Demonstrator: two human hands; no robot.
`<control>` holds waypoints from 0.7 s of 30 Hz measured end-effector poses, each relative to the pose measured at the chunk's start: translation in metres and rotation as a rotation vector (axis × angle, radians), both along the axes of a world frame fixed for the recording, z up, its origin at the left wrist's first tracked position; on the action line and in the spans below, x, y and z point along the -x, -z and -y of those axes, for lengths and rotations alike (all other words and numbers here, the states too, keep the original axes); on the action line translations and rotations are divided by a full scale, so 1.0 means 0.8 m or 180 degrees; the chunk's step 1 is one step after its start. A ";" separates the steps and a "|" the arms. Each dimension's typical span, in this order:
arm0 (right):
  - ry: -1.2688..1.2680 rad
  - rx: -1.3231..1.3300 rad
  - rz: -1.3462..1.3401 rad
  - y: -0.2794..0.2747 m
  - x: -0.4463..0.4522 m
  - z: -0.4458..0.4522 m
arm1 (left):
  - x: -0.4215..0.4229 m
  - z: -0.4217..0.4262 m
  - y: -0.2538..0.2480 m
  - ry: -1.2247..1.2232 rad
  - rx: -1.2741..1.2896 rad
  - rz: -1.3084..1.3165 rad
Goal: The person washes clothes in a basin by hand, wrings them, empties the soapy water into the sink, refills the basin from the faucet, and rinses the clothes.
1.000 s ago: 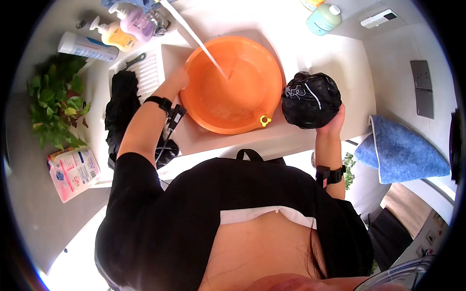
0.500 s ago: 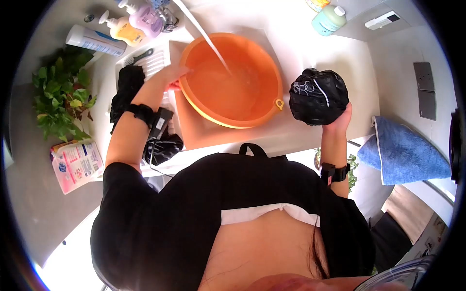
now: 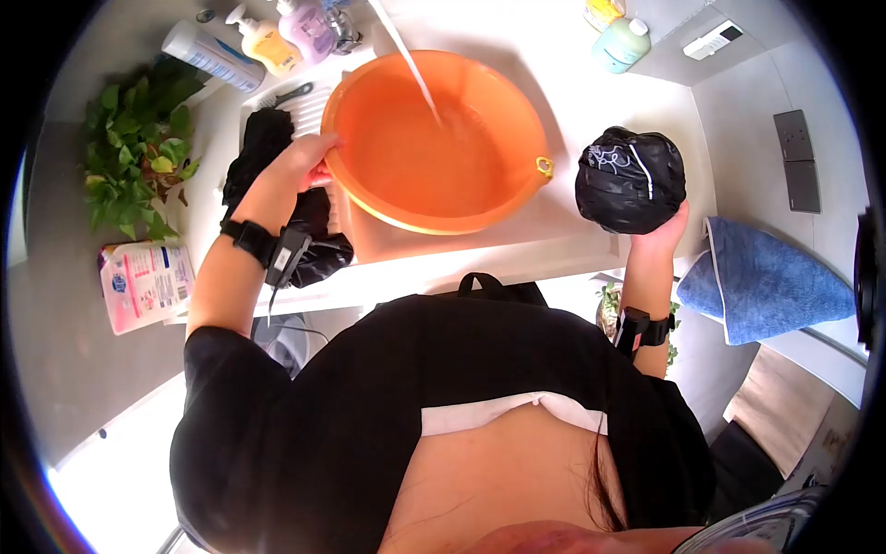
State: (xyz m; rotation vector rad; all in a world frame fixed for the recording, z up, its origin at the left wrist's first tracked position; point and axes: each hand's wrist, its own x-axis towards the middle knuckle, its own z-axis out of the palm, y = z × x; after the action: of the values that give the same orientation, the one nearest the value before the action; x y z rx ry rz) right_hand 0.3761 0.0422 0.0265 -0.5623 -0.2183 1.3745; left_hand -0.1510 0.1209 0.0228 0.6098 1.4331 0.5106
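Orange basin (image 3: 503, 129) has turned, left hand (image 3: 310, 159) at rim (image 3: 406, 221).

One left hand (image 3: 309, 159) and one right hand (image 3: 663, 233) give a hand count of two. One basin (image 3: 369, 102), one water stream (image 3: 404, 55) and one black bundle (image 3: 632, 189) are present. Pump bottles (image 3: 268, 46): two. Wrist straps (image 3: 247, 237): two, one per arm. Wall plates (image 3: 792, 136): two. Plants (image 3: 134, 148): at least two. Quantity one each: canister (image 3: 212, 55), green bottle (image 3: 621, 46), yellow container (image 3: 604, 11) (cropped), brush (image 3: 293, 94), pouch (image 3: 143, 286), blue towel (image 3: 766, 291), wall controller (image 3: 713, 40). Black cloth (image 3: 258, 152): number of pieces cannot be determined.
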 end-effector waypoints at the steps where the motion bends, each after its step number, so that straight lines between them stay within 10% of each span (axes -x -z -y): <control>1: 0.0113 0.0048 0.0070 0.006 -0.006 -0.001 | 0.001 0.010 0.005 -0.0090 0.0019 0.0070; 8: 0.0071 -0.0188 0.0070 -0.022 -0.017 0.022 | -0.029 0.061 0.075 -0.0376 -0.0363 0.1049; 21: 0.0220 -0.0026 0.0096 -0.026 -0.014 0.032 | -0.081 -0.023 0.008 0.0046 -0.2522 -0.1530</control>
State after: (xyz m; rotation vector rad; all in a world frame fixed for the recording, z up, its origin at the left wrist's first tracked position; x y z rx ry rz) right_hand 0.3871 0.0165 0.0473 -0.5792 -0.2268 1.2984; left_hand -0.0863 0.1391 0.0163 1.4467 1.6523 0.9797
